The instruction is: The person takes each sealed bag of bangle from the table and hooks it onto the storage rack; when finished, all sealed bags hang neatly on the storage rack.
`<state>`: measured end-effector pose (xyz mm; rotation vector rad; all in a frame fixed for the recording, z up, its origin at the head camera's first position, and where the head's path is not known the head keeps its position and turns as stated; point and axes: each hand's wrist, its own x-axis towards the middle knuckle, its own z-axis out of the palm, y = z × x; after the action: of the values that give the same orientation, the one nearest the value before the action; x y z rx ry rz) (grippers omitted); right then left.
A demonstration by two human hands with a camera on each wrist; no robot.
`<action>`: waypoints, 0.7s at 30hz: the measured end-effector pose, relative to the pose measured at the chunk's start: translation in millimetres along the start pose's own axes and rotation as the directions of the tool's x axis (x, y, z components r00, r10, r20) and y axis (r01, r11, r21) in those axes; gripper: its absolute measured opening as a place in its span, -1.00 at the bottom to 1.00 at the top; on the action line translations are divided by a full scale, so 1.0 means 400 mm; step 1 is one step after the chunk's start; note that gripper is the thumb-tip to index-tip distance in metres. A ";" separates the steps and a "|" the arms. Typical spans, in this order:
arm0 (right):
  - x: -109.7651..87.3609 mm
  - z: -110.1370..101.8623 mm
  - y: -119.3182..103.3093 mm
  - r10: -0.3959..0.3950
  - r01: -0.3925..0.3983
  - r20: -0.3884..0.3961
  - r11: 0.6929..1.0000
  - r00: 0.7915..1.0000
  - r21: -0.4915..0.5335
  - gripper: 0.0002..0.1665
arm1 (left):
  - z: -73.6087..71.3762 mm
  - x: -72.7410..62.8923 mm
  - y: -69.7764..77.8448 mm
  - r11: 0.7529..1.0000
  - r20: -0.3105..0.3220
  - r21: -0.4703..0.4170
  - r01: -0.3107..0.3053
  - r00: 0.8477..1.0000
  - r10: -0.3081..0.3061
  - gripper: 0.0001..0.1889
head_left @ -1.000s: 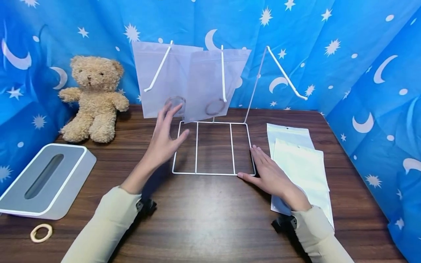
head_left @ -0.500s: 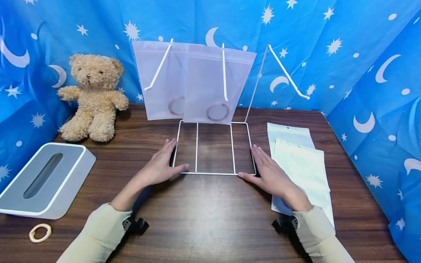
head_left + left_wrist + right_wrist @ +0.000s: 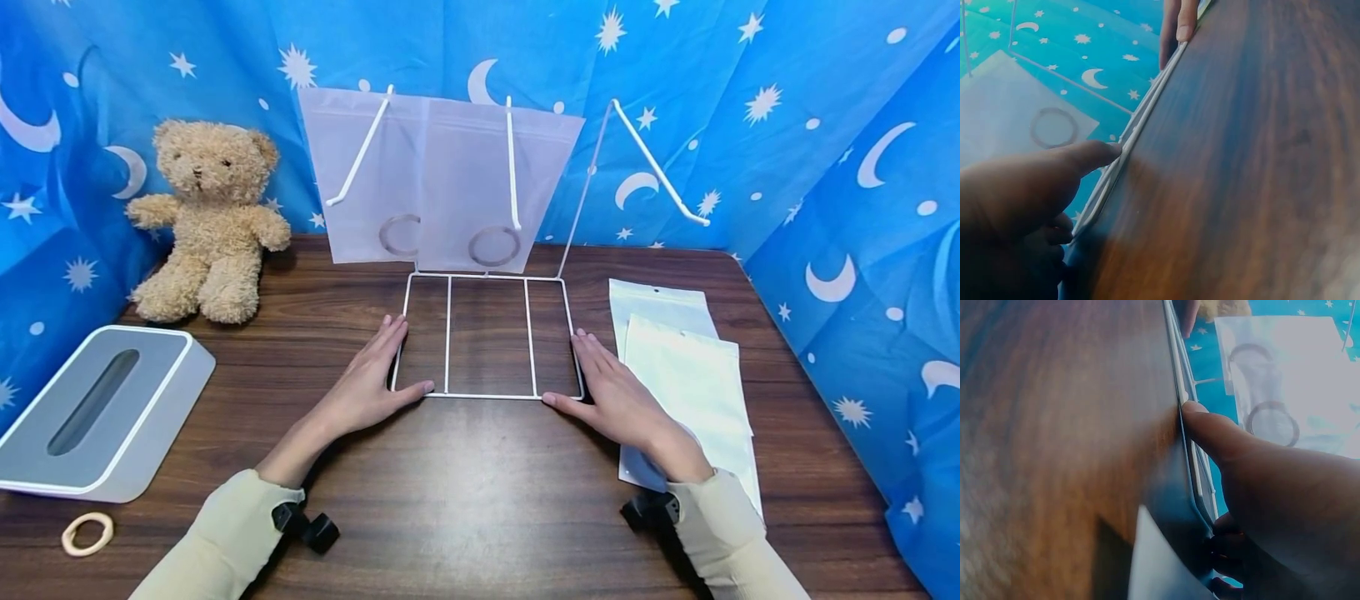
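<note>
A white wire rack (image 3: 487, 397) stands on the brown table, its flat base divided by two inner bars. My left hand (image 3: 367, 379) rests at the front left corner of the base, fingers extended along the side wire and thumb on the front wire. At the front right corner, my right hand (image 3: 618, 400) touches the base the same way. Two translucent zip bags, a left bag (image 3: 326, 142) and a right bag (image 3: 461, 183), hang from the left and middle prongs. A ring shows through the lower part of each. The right prong (image 3: 652, 167) holds nothing.
Two white zip bags (image 3: 682, 375) lie overlapping under and beside the right forearm. On the left are a teddy bear (image 3: 217, 217), a grey-topped tissue box (image 3: 161, 400) and a wooden ring (image 3: 69, 537). A blue star-patterned curtain (image 3: 697, 75) hangs behind.
My left hand has come down from beside the hanging bags to the rack's left corner. The bags, swung askew earlier, now hang straighter. The right hand has stayed in place.
</note>
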<state>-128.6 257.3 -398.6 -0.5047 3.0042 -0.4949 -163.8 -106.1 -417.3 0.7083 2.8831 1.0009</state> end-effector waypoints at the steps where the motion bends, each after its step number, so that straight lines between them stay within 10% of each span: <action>1: 0.000 0.000 0.000 0.000 0.000 -0.001 1.000 1.000 0.000 0.21 | 0.001 0.000 0.000 1.000 -0.005 0.014 -0.005 1.000 0.005 0.05; 21: 0.000 0.004 0.004 0.007 -0.007 0.004 1.000 1.000 -0.003 0.22 | 0.002 -0.002 -0.014 0.993 0.015 0.118 -0.012 1.000 0.010 0.18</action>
<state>-129.1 258.4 -400.8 -0.4942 3.0025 -0.4890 -165.4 -109.7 -421.4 0.7344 2.9491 0.8288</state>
